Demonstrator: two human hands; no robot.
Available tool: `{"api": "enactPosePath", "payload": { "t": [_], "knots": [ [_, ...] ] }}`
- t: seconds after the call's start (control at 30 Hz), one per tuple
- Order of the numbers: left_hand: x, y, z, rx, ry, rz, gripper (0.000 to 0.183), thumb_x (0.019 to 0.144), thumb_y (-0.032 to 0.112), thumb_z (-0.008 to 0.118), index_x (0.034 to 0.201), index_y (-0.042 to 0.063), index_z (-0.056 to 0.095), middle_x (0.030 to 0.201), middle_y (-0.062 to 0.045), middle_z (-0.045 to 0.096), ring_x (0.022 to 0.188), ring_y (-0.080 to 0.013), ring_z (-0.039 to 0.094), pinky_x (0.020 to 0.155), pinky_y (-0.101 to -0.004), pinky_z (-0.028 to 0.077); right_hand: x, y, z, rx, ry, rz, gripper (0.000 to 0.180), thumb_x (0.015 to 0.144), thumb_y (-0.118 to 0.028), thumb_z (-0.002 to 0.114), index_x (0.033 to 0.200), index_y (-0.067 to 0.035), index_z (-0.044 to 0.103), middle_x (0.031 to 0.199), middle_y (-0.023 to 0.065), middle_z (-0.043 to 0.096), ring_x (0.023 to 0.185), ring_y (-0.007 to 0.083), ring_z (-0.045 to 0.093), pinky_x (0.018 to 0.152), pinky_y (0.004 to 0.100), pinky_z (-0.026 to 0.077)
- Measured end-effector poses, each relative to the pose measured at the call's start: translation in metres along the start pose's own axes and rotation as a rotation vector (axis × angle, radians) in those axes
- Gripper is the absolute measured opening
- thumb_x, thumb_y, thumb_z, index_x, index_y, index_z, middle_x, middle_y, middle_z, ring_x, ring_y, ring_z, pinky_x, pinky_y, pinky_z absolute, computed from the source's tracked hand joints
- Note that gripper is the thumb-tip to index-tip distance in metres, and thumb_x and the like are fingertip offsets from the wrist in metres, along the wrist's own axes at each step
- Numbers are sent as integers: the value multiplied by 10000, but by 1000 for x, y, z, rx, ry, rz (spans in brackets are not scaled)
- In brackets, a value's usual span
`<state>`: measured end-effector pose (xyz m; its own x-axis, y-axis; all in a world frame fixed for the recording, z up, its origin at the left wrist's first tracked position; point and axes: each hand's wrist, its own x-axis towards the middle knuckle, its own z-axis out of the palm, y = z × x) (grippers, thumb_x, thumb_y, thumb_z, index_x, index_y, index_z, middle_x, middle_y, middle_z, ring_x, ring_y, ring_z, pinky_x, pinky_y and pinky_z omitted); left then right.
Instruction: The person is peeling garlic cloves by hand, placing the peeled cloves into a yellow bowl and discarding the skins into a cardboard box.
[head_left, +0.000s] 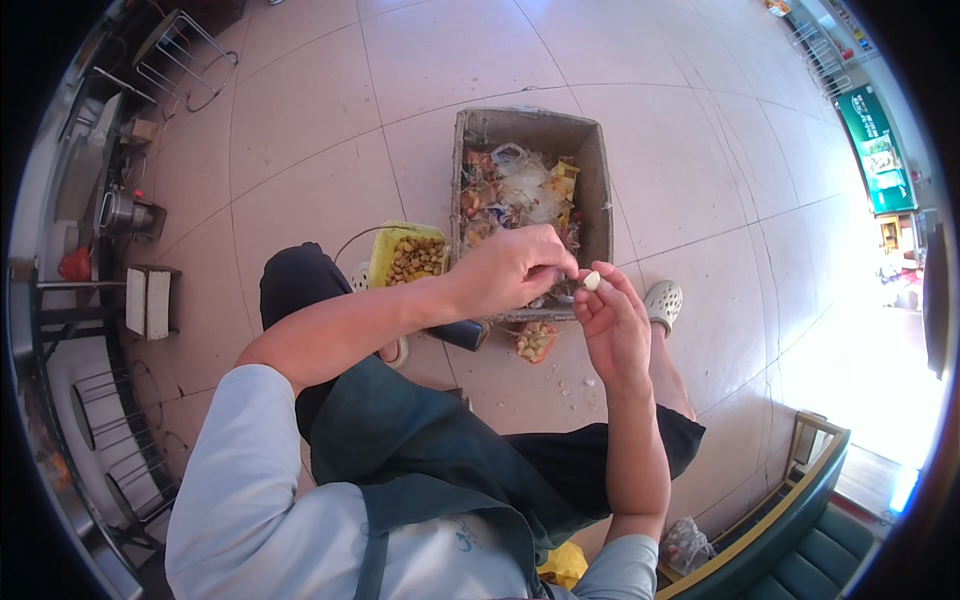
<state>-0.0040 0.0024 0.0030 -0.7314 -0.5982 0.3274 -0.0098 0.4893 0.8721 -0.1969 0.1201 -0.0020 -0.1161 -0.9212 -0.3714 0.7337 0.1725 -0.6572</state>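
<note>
My right hand (615, 322) pinches a pale peeled garlic clove (592, 281) between thumb and fingers. Just left of it, my left hand (514, 270) is bent inward with fingertips drawn together; whether they hold a bit of skin cannot be seen. Both hands hover over the near edge of a worn waste bin (594, 195) full of plastic bags (525, 184) and scraps. Left of the bin, a yellow-green basket (382, 251) holds many brownish garlic cloves (415, 257). A small orange container (519, 354) with pale cloves (535, 339) stands at the bin's near side.
A dark cylindrical object (466, 334) lies between basket and orange container. White flecks (589, 382) dot the tiled floor. My feet in clogs (664, 304) flank the bin. A green padded bench (810, 555) is at lower right, stools (184, 56) at upper left.
</note>
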Motion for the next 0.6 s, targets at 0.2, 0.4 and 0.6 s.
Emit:
{"api": "enactPosePath", "payload": {
  "t": [0.2,0.4,0.6],
  "knots": [
    [-2,3,6,-25,24,-15,168,857,-21,742,1006,40,693,968,-83,636,902,-254,658,761,-352,546,-1,2,0,-24,13,-7,220,1026,-50,574,1240,-2,591,1094,108,695,922,175,686,846,284,554],
    [0,-1,6,5,60,111,132,862,14,756,969,41,684,948,-84,639,865,-272,664,731,-359,544,-1,5,0,-7,-28,27,219,1019,-61,606,1230,-2,601,1064,89,698,895,161,682,832,271,544],
    [-1,-2,5,67,60,197,156,840,19,780,961,40,684,948,-87,651,850,-280,672,718,-359,549,-3,7,2,-3,-27,40,219,1027,-88,621,1228,-2,601,1043,81,703,898,159,687,834,276,550]
  ]
}}
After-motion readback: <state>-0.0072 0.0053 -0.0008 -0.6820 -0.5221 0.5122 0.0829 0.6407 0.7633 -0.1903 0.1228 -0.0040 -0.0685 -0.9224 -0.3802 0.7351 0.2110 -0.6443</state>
